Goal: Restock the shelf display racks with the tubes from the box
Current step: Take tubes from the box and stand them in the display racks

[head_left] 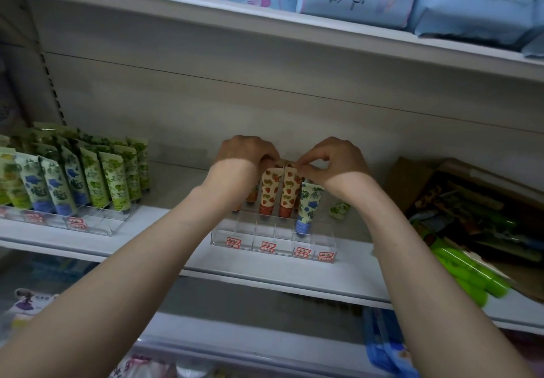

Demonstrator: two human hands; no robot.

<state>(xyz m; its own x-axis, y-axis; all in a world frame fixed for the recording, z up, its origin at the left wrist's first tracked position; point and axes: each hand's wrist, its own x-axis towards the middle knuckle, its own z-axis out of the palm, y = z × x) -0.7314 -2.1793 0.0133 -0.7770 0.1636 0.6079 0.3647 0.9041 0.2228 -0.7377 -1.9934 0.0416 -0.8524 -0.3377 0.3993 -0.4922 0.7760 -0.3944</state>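
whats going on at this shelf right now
A person is filling a clear rack on the shelf. The left hand pinches the top of the left strawberry tube, and the right hand pinches the top of the right strawberry tube. Both tubes stand upright in the rack. A blue-flower tube stands just right of them, and the front slots are empty. The box of tubes sits further right.

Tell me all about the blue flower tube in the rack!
The blue flower tube is pale with blue flowers, green leaves and a blue cap. It looks like soft plastic. It stands cap-down, leaning back, in the clear rack beside a strawberry tube, its top just below the right hand.
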